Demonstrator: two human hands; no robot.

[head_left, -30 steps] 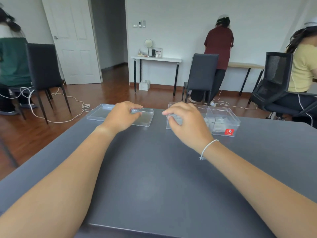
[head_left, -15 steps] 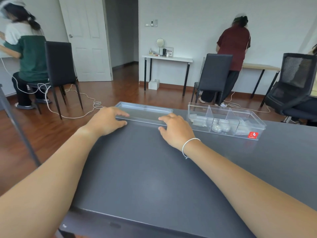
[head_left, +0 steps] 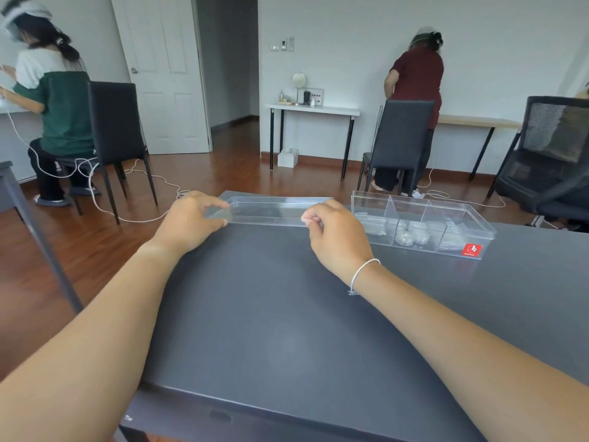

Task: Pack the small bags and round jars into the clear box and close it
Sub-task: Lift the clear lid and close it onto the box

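Note:
A clear flat lid (head_left: pixel 271 210) lies at the far edge of the dark table, its near side slightly raised. My left hand (head_left: pixel 188 223) pinches its left end and my right hand (head_left: pixel 338 239) pinches its right end. To the right stands the clear box (head_left: pixel 478 224), open on top, split by dividers into three compartments. Small bags (head_left: pixel 371 223) lie in the left compartment, round jars (head_left: pixel 411 237) in the middle one, and another small bag (head_left: pixel 449 242) in the right one. A red label (head_left: pixel 471 250) marks the box's front right corner.
The dark table (head_left: pixel 287 330) stretches toward me. Beyond it are black chairs (head_left: pixel 114 135), white cables on the wooden floor (head_left: pixel 105 199), a white side table (head_left: pixel 314 110), and two people working with their backs turned.
My right hand left the clear box and moved left to the lid. Both hands now pinch the lid's ends, where half a second ago they rested flat by it. The view turned left.

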